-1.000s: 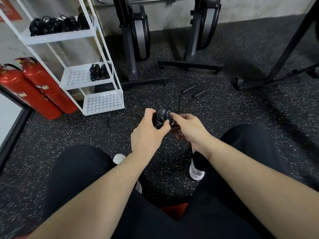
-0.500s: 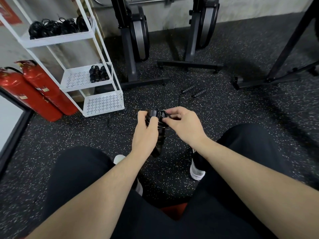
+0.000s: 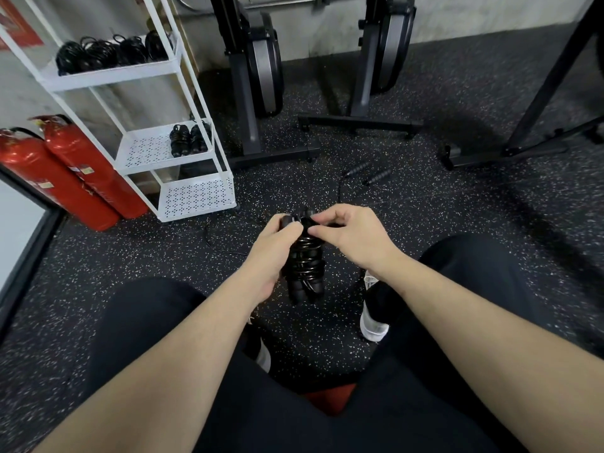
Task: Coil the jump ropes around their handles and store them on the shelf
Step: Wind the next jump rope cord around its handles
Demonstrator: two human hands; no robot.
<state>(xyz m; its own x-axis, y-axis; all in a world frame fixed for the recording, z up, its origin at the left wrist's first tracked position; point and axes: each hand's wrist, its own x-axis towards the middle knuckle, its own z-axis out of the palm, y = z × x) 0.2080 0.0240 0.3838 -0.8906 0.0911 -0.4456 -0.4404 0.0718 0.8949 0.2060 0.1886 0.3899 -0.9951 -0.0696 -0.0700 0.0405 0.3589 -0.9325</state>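
A black jump rope (image 3: pixel 305 268) is coiled round its two handles, which hang downward between my knees. My left hand (image 3: pixel 274 250) grips the bundle near its top. My right hand (image 3: pixel 349 235) pinches the rope's end at the top of the coil. A second jump rope (image 3: pixel 367 173) lies loose on the floor ahead, its two black handles side by side. The white shelf (image 3: pixel 196 199) stands at the left; two coiled ropes (image 3: pixel 188 140) lie on its middle tier and several coiled ropes (image 3: pixel 108 52) on its top tier.
Two red fire extinguishers (image 3: pixel 81 173) lean beside the shelf at the left. Black exercise machines (image 3: pixel 258 73) stand along the far wall, and a dark rack frame (image 3: pixel 510 148) crosses the right. The floor is speckled black rubber. A loose cord (image 3: pixel 222 243) trails near the shelf's foot.
The coiled bundle has turned from lying across my hands to hanging upright with its handles down. My right hand has shifted to the top of the coil.
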